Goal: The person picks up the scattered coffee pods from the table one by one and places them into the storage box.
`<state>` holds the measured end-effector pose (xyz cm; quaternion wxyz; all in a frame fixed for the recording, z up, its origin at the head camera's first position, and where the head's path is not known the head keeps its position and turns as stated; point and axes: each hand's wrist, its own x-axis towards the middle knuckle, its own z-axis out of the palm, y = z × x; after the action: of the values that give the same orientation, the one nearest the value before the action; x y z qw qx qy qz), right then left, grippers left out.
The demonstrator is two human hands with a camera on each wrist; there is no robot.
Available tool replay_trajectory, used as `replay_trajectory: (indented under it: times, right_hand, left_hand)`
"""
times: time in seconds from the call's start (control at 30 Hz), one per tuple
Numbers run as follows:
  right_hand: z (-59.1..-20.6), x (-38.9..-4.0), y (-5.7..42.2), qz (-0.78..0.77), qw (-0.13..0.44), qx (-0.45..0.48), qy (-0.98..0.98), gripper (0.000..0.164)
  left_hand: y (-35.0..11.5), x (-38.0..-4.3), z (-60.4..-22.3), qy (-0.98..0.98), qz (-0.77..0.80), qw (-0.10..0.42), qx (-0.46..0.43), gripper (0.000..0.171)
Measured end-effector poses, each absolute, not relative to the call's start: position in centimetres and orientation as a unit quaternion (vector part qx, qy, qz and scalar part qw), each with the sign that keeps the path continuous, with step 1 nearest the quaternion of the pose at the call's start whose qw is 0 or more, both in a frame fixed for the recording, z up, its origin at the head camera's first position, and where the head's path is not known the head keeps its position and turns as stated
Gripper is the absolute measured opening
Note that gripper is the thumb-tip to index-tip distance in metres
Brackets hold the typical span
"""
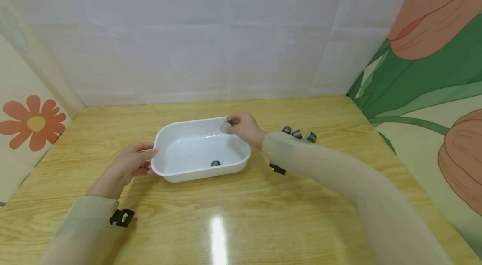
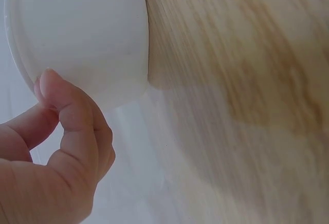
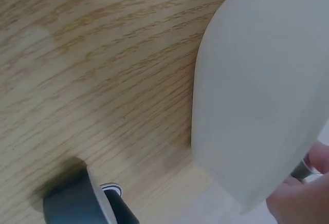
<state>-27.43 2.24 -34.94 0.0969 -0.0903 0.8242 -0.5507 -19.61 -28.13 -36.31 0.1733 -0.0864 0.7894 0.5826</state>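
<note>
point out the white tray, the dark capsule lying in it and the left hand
white tray [image 1: 199, 175]: head view, outer side of its near wall
dark capsule [image 1: 215, 163]: head view, its visible top part
left hand [image 1: 131, 161]: head view, back of the hand

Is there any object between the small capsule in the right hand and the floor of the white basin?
Nothing visible. The right hand pinches the small capsule toward the far right of the white basin; the dark capsule inside lies by the near wall, out of the way.
</note>
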Motion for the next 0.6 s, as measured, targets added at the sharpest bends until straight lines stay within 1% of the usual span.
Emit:
replay_trajectory:
  times: [0.37, 0.6]
  right_hand:
    - [-34.92, -27.44, 1.47, -0.525, 0.118, -0.089, 0.838, 0.041]
    - [-35.33, -27.47, 1.22, -0.512, 0.122, -0.093, 0.845, 0.037]
  left_hand:
    - [-28.04, -19.56, -36.26, 0.792, 0.579, 0.169, -0.088, 0.056]
    - [-27.99, -19.47, -36.2, 0.795, 0.575, 0.17, -0.086, 0.057]
